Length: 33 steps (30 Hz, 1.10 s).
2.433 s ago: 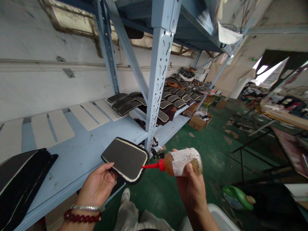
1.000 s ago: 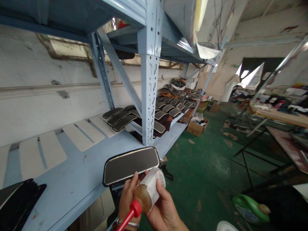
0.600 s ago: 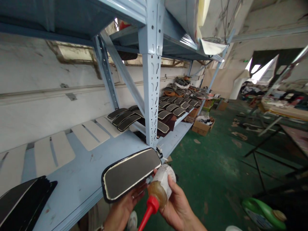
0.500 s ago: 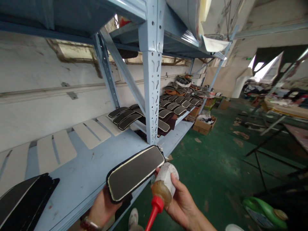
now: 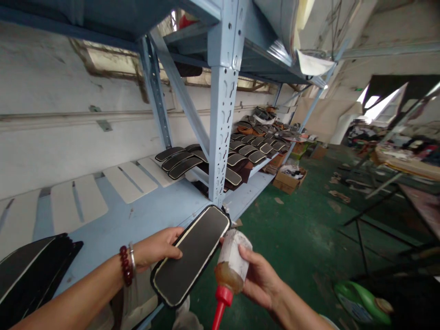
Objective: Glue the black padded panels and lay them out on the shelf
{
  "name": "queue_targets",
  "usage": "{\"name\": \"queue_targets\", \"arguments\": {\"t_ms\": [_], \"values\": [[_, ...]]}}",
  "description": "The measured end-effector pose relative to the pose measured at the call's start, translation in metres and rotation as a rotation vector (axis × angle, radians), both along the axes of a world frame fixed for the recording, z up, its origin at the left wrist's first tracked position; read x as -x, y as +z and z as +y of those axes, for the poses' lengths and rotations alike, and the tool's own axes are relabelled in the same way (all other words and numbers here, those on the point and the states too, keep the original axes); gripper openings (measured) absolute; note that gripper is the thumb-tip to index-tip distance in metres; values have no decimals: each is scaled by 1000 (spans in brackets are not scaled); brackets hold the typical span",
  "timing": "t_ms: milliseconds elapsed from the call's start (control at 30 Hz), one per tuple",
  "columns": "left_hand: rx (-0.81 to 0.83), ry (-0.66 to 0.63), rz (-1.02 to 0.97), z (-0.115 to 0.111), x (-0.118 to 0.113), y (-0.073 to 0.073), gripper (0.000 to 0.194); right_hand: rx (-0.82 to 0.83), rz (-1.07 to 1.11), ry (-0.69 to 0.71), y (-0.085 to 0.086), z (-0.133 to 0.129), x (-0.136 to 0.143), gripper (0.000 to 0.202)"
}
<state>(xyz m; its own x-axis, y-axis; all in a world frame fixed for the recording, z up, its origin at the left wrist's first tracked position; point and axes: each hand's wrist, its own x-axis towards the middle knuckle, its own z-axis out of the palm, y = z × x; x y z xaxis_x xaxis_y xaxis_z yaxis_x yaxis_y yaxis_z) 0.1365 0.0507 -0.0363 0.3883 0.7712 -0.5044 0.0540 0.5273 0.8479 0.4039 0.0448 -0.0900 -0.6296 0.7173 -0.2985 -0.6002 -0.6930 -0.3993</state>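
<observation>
A dark oblong panel point(image 5: 192, 256) with a pale line inside its black rim is tilted in front of me. My left hand point(image 5: 160, 250) grips its left long edge, thumb on the dark face and the other fingers out of sight at the edge or underneath. In my right hand point(image 5: 259, 277) is a squeeze bottle point(image 5: 234, 256) holding amber liquid, its red nozzle pointing down. The bottle is close beside the panel's right edge; whether they touch, I cannot tell.
Pale flat pieces point(image 5: 79, 201) lie along the blue shelf point(image 5: 127, 233). Similar dark panels point(image 5: 184, 166) lie farther along, and a stack of dark pieces point(image 5: 29, 270) is at left. A metal post point(image 5: 222, 133) rises ahead. A green jug point(image 5: 359, 300) stands on the floor.
My left hand has moved from beneath the panel's near end to its left long edge, thumb on top. The panel has turned to a steeper slant. My right hand keeps the bottle.
</observation>
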Motion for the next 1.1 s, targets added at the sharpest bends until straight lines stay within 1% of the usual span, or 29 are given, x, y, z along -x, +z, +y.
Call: {"name": "queue_targets", "arguments": {"t_ms": [67, 133, 233, 367, 433, 500, 567, 633, 733, 833, 933, 1100], "values": [[-17, 18, -17, -2, 1, -2, 46, 1, -9, -48, 2, 0, -3, 50], [-30, 21, -38, -7, 7, -2, 48, -6, -35, -124, 7, 2, -10, 49], [-6, -10, -58, -16, 20, 2, 47, -52, -94, -292, 22, 9, -26, 45], [52, -61, -80, -31, 35, 3, 49, -216, -212, -549, 47, 24, -44, 43], [71, -78, -92, -36, 41, -1, 50, -327, -279, -616, 55, 30, -49, 44], [75, -91, -88, -40, 44, -4, 49, -427, -324, -644, 59, 34, -50, 45], [74, -97, -70, -42, 46, -6, 50, -494, -349, -658, 60, 35, -50, 48], [70, -86, -63, -42, 46, -5, 50, -526, -368, -671, 59, 35, -49, 52], [80, -61, -85, -43, 45, -2, 53, -540, -381, -684, 56, 33, -48, 54], [103, -27, -115, -45, 43, -2, 53, -537, -379, -693, 54, 28, -46, 51], [116, -3, -163, -48, 41, -2, 52, -490, -389, -709, 51, 24, -42, 49], [137, -16, -241, -52, 33, -2, 51, -336, -394, -827, 46, 23, -35, 45]]}}
